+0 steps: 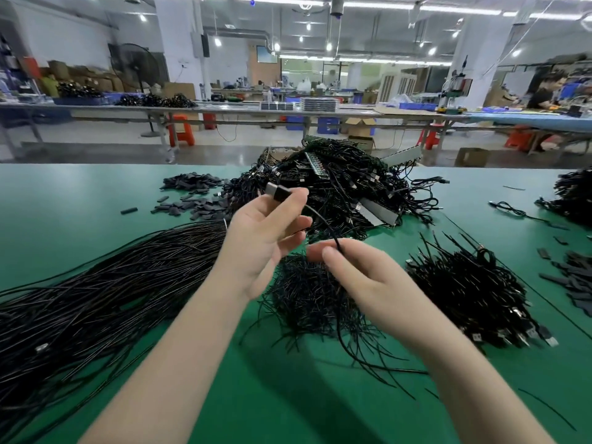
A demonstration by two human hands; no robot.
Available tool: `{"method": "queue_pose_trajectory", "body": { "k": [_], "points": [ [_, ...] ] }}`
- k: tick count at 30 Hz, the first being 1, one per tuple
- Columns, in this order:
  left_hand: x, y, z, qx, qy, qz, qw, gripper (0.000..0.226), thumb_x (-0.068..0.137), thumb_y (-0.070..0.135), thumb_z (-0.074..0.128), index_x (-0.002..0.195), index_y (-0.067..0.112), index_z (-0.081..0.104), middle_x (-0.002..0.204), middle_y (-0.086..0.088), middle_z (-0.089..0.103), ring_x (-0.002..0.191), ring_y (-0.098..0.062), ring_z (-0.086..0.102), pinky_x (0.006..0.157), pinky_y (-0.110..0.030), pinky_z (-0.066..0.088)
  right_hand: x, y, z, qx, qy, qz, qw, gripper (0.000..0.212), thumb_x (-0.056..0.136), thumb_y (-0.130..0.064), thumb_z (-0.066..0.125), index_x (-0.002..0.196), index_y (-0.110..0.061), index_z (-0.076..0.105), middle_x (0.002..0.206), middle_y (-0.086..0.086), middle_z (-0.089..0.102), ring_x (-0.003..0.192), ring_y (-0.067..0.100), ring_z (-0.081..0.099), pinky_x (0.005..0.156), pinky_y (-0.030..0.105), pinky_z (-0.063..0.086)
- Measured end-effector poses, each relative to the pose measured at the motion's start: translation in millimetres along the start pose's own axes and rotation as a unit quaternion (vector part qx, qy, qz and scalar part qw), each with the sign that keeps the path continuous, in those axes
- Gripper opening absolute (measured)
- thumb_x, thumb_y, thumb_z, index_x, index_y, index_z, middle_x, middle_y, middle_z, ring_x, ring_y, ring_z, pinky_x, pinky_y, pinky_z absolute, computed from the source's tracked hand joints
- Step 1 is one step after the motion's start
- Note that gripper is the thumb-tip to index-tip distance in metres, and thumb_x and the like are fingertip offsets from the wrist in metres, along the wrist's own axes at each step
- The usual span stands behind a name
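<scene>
While the USB plug (278, 192) was pinched in the left grip (266, 238) above the green counter (80, 200), its metal end was pointed up and left, and its cable (323, 221) was pinched by the right grip (362, 277).

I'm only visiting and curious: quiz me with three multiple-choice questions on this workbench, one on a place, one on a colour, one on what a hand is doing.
1. Where does the long cord bundle lie?
A) left of the hands
B) right of them
C) on the floor
2. What colour is the table?
A) green
B) white
C) red
3. What is the left hand doing?
A) lying flat
B) gripping a plug
C) holding scissors
Answers: 1 A, it stretches along the table's left side. 2 A, its bare top is green. 3 B, its fingers curl round the plug, while the right hand pinches the cable.
</scene>
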State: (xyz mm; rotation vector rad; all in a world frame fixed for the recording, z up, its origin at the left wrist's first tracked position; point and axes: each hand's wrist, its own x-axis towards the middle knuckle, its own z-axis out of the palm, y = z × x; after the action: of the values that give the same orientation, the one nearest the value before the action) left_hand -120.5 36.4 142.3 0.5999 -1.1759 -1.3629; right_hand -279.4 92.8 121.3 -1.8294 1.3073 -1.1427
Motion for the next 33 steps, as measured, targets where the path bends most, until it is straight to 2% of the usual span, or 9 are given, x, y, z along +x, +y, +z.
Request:
{"method": "queue_pose_trajectory", "body": {
  "k": [3,6,8,12,17,23,28,31,33],
  "points": [
    [2,-7,9,-0.016,0.003,-0.005,1.000,0.033,0.072,0.047,0.068,0.093,0.024,0.077,0.079,0.005,0.064,0.064,-0.006,0.061,0.051,-0.019,0.048,13,-12,26,0.180,0.052,-0.014,0.982,0.030,0.103,-0.024,0.043,0.086,-0.011,0.065,0.065,-0.004,0.062,0.062,0.012,0.061,0.065,0.026,0.055],
    [0,-16,10,0.088,-0.033,0.001,0.996,0.037,0.089,0.051,0.050,0.105,0.028,0.074,0.099,0.004,0.074,0.079,-0.010,0.068,0.060,-0.020,0.053,20,-7,40,0.173,0.084,-0.023,0.981,0.034,0.103,-0.025,0.043,0.074,-0.013,0.056,0.056,-0.003,0.046,0.050,0.016,0.043,0.049,0.034,0.039],
    [-2,-17,8,0.108,-0.051,-0.007,0.993,0.037,0.098,0.047,0.043,0.099,0.029,0.076,0.099,-0.003,0.076,0.090,-0.016,0.071,0.073,-0.022,0.055,24,3,46,0.130,0.057,-0.014,0.990,0.038,0.102,-0.030,0.046,0.066,-0.018,0.051,0.056,-0.004,0.042,0.051,0.015,0.036,0.050,0.034,0.031],
    [0,-12,-2,0.149,-0.103,-0.051,0.982,0.040,0.099,0.047,0.039,0.091,0.033,0.076,0.094,-0.001,0.077,0.091,-0.015,0.073,0.064,-0.016,0.053,23,15,48,0.042,-0.028,-0.020,0.999,0.035,0.103,-0.035,0.042,0.074,-0.030,0.062,0.053,-0.013,0.038,0.050,0.005,0.030,0.049,0.020,0.028],
    [10,-12,-13,0.022,-0.051,-0.067,0.996,0.045,0.101,0.049,0.036,0.086,0.036,0.077,0.090,-0.005,0.077,0.082,-0.019,0.074,0.079,-0.037,0.049,25,23,45,0.124,-0.064,0.011,0.990,0.032,0.104,-0.025,0.038,0.090,-0.017,0.065,0.060,-0.010,0.039,0.054,0.009,0.032,0.049,0.020,0.028],
    [10,-11,-20,0.013,-0.128,-0.093,0.987,0.041,0.087,0.050,0.044,0.086,0.028,0.079,0.093,-0.009,0.076,0.089,-0.023,0.074,0.080,-0.033,0.058,25,33,46,0.149,-0.146,0.012,0.978,0.032,0.103,-0.031,0.039,0.088,-0.023,0.066,0.054,-0.015,0.036,0.047,0.003,0.030,0.047,0.014,0.027],
    [5,-4,-23,-0.066,-0.227,-0.134,0.963,0.038,0.090,0.052,0.044,0.081,0.029,0.073,0.071,-0.003,0.074,0.064,-0.019,0.072,0.059,-0.030,0.057,24,44,38,0.193,-0.274,0.107,0.936,0.039,0.094,-0.053,0.049,0.084,-0.025,0.073,0.056,-0.006,0.029,0.050,0.011,0.025,0.048,0.022,0.021],
    [1,-5,-28,0.060,-0.325,-0.187,0.925,0.042,0.096,0.051,0.038,0.074,0.028,0.066,0.061,-0.005,0.070,0.055,-0.020,0.067,0.053,-0.025,0.049,25,50,14,0.070,-0.199,0.155,0.965,0.045,0.078,-0.063,0.066,0.059,-0.023,0.058,0.051,-0.006,0.033,0.048,0.012,0.025,0.045,0.024,0.020],
    [1,-12,-28,0.210,-0.353,-0.225,0.884,0.048,0.096,0.055,0.031,0.075,0.031,0.068,0.067,-0.006,0.073,0.058,-0.018,0.068,0.053,-0.022,0.048,26,49,-4,0.030,-0.112,0.166,0.979,0.048,0.075,-0.062,0.063,0.057,-0.020,0.049,0.051,-0.007,0.033,0.047,0.012,0.024,0.044,0.023,0.020]
  ]
}}
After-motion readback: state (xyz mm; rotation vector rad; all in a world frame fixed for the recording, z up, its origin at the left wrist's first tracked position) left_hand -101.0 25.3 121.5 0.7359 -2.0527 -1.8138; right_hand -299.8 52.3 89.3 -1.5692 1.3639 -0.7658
